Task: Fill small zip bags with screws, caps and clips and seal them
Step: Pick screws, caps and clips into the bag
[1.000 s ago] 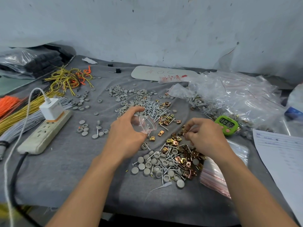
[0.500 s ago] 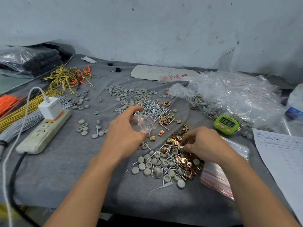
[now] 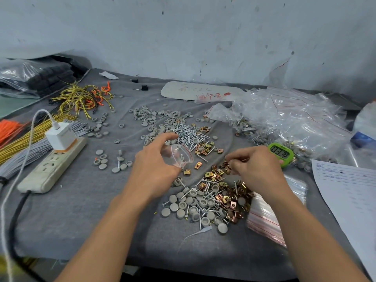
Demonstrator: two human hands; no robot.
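My left hand (image 3: 155, 167) holds a small clear zip bag (image 3: 179, 156) with a red strip, its mouth open toward the right; a few screws show inside. My right hand (image 3: 255, 166) has its fingers curled, pinching small parts at the top of the near pile, just right of the bag. That near pile mixes grey caps (image 3: 184, 204), screws (image 3: 205, 181) and gold and copper clips (image 3: 230, 200). A second heap of screws (image 3: 189, 132), caps (image 3: 151, 117) and clips (image 3: 205, 148) lies farther back.
Empty zip bags (image 3: 264, 220) are stacked under my right forearm. A heap of filled bags (image 3: 289, 119) lies at the back right beside a green timer (image 3: 281, 153) and a paper sheet (image 3: 350, 192). A power strip (image 3: 53, 165) and wire bundles (image 3: 81, 96) are on the left.
My right hand dipped toward the near clip pile, then rose back with its fingertips pinched near the bag's mouth. My left hand kept the bag almost still.
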